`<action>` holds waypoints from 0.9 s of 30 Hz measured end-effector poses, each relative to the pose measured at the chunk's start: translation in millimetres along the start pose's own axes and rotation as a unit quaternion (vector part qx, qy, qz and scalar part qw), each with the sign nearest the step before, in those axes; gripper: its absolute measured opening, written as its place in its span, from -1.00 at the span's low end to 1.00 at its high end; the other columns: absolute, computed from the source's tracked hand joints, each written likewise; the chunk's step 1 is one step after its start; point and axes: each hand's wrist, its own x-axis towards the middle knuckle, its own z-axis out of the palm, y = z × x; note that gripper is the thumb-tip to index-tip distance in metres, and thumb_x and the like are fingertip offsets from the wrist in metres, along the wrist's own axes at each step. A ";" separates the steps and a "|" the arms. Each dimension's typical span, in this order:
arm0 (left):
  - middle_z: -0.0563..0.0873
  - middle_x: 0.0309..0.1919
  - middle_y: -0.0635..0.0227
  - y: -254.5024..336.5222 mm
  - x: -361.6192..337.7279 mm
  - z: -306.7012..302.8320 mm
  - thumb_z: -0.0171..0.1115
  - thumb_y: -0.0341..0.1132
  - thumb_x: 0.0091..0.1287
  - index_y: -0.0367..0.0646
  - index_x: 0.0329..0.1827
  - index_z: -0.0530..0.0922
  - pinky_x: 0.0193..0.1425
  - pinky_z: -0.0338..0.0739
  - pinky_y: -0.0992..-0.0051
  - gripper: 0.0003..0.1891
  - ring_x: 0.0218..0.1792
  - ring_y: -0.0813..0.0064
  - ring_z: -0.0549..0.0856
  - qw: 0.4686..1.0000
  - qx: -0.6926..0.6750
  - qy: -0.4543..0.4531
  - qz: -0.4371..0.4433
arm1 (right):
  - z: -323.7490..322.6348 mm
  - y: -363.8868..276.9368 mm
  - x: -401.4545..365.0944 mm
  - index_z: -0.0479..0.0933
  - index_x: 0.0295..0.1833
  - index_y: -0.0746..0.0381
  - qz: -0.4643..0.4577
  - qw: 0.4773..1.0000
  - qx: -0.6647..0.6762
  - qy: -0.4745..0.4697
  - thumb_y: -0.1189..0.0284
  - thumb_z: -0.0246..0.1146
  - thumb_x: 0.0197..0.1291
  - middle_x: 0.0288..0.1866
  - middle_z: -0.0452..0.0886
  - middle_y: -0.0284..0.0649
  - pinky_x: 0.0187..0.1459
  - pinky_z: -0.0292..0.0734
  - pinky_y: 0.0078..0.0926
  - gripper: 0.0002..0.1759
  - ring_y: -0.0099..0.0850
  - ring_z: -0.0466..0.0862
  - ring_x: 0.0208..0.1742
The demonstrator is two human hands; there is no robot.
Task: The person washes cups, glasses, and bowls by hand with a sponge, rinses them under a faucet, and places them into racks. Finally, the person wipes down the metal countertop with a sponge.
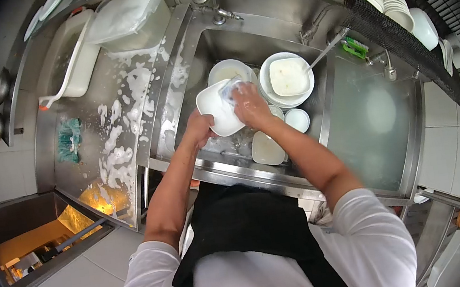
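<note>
My left hand (199,129) grips the near-left rim of a white square bowl (214,106), which is tilted above the sink (227,162). My right hand (250,106) presses a pale blue-and-white wad (229,89), like a cloth or sponge, against the bowl's inside; its exact kind is blurred. Behind the bowl sits a round whitish container (230,70). To the right, a square white dish (290,76) rests on stacked round bowls (274,98), with a handle leaning out. Below my right wrist are a small white bowl (297,119) and a squarish dish (267,149).
A second basin (367,125) on the right holds cloudy water. Suds (121,156) and a green scouring pad (68,140) lie on the left counter, with plastic tubs (129,20) behind. Taps (217,16) line the back; a dish rack (407,33) hangs at the upper right.
</note>
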 end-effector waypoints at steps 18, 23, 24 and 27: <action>0.75 -0.09 -0.05 24.0 7.8 -24.2 0.17 -0.46 0.27 -0.34 0.14 0.57 0.11 0.57 0.27 -0.64 -0.07 0.15 0.75 0.881 0.440 -0.056 0.167 | -32.6 28.7 -26.2 0.20 0.55 0.08 0.355 0.649 0.635 -0.221 0.10 0.31 0.25 0.44 0.40 -0.20 0.13 0.60 -0.02 -0.18 -0.25 0.50 0.33; 0.73 -0.25 -0.11 63.9 -6.9 31.4 0.27 -0.34 0.26 -0.27 -0.05 0.66 0.02 0.59 0.16 -0.74 -0.14 -0.10 0.72 0.646 0.722 -0.116 0.219 | -34.4 11.9 18.5 0.53 0.25 0.13 0.071 0.881 0.411 -0.225 0.35 0.39 0.09 0.09 0.68 -0.16 0.10 0.56 -0.35 -0.44 -0.35 0.64 0.07; 0.72 -0.30 -0.09 68.1 -6.6 38.6 0.30 -0.31 0.26 -0.27 -0.13 0.67 -0.03 0.60 0.14 -0.78 -0.20 -0.14 0.69 0.623 0.745 -0.087 0.222 | -32.9 7.0 25.3 0.57 0.15 0.22 0.066 0.891 0.404 -0.196 0.41 0.40 0.08 -0.01 0.71 -0.13 0.08 0.53 -0.41 -0.54 -0.37 0.66 0.00; 0.74 -0.27 -0.08 88.1 -23.4 46.9 0.31 -0.34 0.23 -0.30 -0.22 0.68 -0.08 0.63 0.17 -0.81 -0.24 -0.02 0.75 0.736 0.635 -0.010 0.237 | -38.9 6.3 27.9 0.56 0.17 0.23 0.054 0.931 0.347 -0.097 0.48 0.37 0.13 0.01 0.72 -0.14 0.05 0.55 -0.40 -0.55 -0.37 0.68 -0.06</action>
